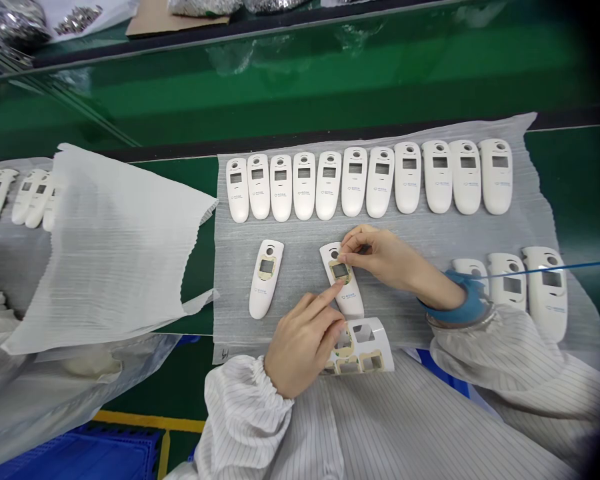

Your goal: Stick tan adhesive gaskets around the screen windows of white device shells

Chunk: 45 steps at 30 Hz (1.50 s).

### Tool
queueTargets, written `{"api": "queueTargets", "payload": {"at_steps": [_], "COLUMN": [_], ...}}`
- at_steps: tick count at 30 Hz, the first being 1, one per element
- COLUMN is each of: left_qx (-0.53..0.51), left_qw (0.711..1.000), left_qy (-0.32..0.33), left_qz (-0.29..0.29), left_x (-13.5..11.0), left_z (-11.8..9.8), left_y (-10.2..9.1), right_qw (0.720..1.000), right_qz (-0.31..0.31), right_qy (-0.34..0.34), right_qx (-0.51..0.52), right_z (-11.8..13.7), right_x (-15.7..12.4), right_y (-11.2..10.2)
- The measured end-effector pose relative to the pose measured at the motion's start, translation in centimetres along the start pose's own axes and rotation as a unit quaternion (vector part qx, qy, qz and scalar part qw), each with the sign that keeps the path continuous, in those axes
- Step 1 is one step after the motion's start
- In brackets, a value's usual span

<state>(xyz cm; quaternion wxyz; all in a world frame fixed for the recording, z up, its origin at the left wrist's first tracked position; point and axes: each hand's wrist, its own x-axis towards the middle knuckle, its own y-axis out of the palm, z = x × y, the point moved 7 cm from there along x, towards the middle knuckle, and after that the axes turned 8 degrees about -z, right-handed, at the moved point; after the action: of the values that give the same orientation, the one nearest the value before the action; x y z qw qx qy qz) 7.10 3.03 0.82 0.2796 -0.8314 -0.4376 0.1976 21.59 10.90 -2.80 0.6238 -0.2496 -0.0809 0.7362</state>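
A white handheld device housing (352,301), shaped like a forehead thermometer, lies slightly tilted on the foam sheet. Around its display window sits a yellowish frame-shaped sticker (347,275). My right hand (380,257) pinches at the sticker's upper right corner; the fingertips partly hide that edge. My left hand (305,340) presses its index fingertip on the sticker's lower edge. Its other fingers are closed on a curled white sticker sheet (384,343) with several frame stickers and cut-out openings. To the left lies another housing (263,293) with a sticker around its window.
A row of several white housings (304,190) lies along the back of the foam sheet (290,233). More housings (547,307) are by my right sleeve, near a blue wrist strap (447,300) with its cord. Left are a loose foam sheet (115,247) and a blue crate (80,453).
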Motion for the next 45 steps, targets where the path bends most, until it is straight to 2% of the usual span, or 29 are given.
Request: {"api": "queueTargets", "payload": {"at_steps": [8, 16, 20, 25, 30, 33, 36, 42, 45], "left_qx": [0.042, 0.133, 0.215, 0.317, 0.343, 0.345, 0.349, 0.350, 0.294], "left_qw": [0.999, 0.991, 0.975, 0.945, 0.936, 0.936, 0.934, 0.934, 0.954], "left_qy": [0.005, 0.022, 0.047, 0.072, 0.077, 0.074, 0.069, 0.074, 0.061], "left_qz": [-0.009, -0.014, -0.017, -0.028, -0.019, -0.014, -0.008, 0.002, -0.001], "left_x": [0.8, 1.4, 1.4, 1.4, 1.3, 1.3, 1.4, 1.6, 1.4], "left_z": [0.1, 0.3, 0.0, -0.8, -1.2, -1.0, -0.8, -0.7, -0.3], "left_y": [-0.2, 0.0, 0.6, 1.1, 1.1, 1.2, 1.2, 1.3, 1.0], "right_qw": [1.000, 1.000, 0.997, 0.968, 0.947, 0.930, 0.901, 0.864, 0.883], "right_qz": [-0.009, -0.022, -0.048, -0.109, -0.164, -0.152, -0.150, -0.192, -0.197], "right_qy": [0.008, -0.008, -0.027, -0.108, -0.130, -0.193, -0.241, -0.243, -0.225], "right_qx": [-0.008, -0.013, -0.062, -0.199, -0.245, -0.273, -0.329, -0.397, -0.362], "right_z": [-0.2, -0.4, 0.0, 2.1, 2.4, 2.7, 2.8, 2.5, 2.2], "right_x": [-0.1, -0.1, -0.7, -2.7, -4.3, -5.3, -6.1, -5.9, -6.2], "right_y": [0.0, 0.1, 0.0, -0.2, -0.9, -0.3, 0.5, 0.2, -0.5]}}
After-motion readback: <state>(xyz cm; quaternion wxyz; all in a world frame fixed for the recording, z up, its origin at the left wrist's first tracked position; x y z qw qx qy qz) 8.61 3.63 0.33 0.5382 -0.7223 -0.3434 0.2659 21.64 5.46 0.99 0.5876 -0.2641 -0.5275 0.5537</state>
